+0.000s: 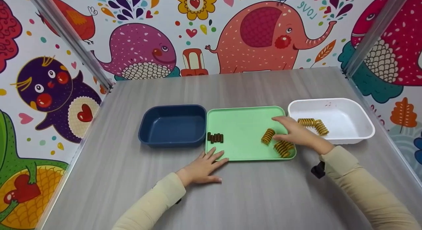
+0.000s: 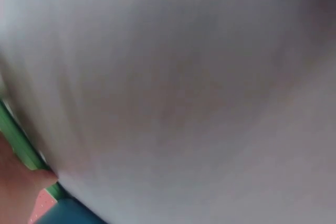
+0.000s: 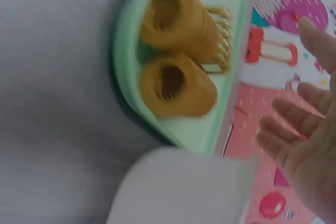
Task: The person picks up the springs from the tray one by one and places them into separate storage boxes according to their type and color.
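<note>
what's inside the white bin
The white bin holds two yellow-brown spiral pieces near its left end. The right hand covers its near left corner, so anything there is hidden.

On the tabletop (image 1: 257, 197), the tray (image 1: 242, 124) sits between the left bin (image 1: 173, 127) and the right bin (image 1: 349, 124). Sticks (image 1: 216, 138) lie near the tray's left edge, coils (image 1: 268, 136) toward its front right; two more lie in the right bin's left part.

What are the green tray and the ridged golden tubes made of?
Green tray: probably plastic, smooth and satin, with even colour and a moulded-looking rim.
Ridged golden tubes: perhaps snack dough, given the golden-brown coils, or plastic; their finish is unclear.
</note>
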Demonstrator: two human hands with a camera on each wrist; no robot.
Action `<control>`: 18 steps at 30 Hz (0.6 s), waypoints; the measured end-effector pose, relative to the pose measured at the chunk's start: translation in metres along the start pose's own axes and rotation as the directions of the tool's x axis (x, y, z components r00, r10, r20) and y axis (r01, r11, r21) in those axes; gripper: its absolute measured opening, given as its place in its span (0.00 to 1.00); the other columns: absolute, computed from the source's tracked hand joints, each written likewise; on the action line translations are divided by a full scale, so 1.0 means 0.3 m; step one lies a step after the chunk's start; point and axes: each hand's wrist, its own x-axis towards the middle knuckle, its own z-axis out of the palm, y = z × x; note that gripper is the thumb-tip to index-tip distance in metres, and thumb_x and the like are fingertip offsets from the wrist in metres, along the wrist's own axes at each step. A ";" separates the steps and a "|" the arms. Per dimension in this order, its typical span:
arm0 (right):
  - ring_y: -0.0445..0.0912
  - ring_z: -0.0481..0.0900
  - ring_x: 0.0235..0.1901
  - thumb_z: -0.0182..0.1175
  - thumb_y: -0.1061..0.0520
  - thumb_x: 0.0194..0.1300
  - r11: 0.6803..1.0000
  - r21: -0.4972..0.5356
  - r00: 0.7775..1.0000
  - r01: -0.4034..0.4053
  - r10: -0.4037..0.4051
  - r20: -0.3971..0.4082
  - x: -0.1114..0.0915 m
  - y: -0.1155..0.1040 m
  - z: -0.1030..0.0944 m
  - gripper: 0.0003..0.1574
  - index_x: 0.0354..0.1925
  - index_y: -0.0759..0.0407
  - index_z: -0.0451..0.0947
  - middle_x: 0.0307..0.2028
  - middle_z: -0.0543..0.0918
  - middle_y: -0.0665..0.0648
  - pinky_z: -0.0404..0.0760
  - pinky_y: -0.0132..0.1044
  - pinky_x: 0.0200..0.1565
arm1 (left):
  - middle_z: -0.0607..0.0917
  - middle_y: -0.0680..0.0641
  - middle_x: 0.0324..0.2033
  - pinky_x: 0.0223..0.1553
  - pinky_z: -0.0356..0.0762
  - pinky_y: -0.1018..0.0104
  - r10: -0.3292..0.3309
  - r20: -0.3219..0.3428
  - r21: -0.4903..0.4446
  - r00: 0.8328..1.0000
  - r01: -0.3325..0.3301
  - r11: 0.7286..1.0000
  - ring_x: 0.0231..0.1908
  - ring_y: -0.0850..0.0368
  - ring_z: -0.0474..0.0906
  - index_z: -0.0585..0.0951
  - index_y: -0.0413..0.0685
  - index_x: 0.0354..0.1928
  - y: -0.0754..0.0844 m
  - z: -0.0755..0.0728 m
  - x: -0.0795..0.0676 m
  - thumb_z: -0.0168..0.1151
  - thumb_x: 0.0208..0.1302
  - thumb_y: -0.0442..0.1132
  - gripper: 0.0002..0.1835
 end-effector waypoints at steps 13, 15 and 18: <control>0.63 0.61 0.60 0.62 0.40 0.55 0.987 -0.142 0.997 -0.070 0.066 -0.030 0.018 -0.007 0.124 0.49 0.63 0.69 0.60 0.59 0.67 0.69 0.59 0.57 0.59 | 0.48 0.47 0.71 0.62 0.50 0.40 -0.003 -0.003 0.017 1.000 0.003 1.000 0.70 0.42 0.38 0.50 0.59 0.71 -0.001 0.005 0.002 0.45 0.62 0.65 0.39; 0.62 0.61 0.60 0.62 0.38 0.55 0.982 -0.160 0.995 -0.099 0.096 -0.031 0.021 0.000 0.136 0.50 0.63 0.69 0.60 0.59 0.67 0.69 0.61 0.57 0.58 | 0.47 0.47 0.71 0.62 0.50 0.40 -0.003 0.000 0.018 1.000 0.003 1.000 0.70 0.42 0.38 0.50 0.60 0.72 -0.002 0.006 0.003 0.44 0.62 0.65 0.39; 0.62 0.61 0.59 0.62 0.36 0.54 0.975 -0.180 0.991 -0.129 0.122 -0.047 0.025 0.009 0.150 0.50 0.62 0.70 0.62 0.58 0.68 0.68 0.61 0.56 0.58 | 0.47 0.48 0.71 0.62 0.50 0.40 -0.006 0.000 0.019 1.000 0.006 1.000 0.70 0.43 0.37 0.49 0.60 0.72 -0.003 0.008 0.004 0.44 0.62 0.65 0.39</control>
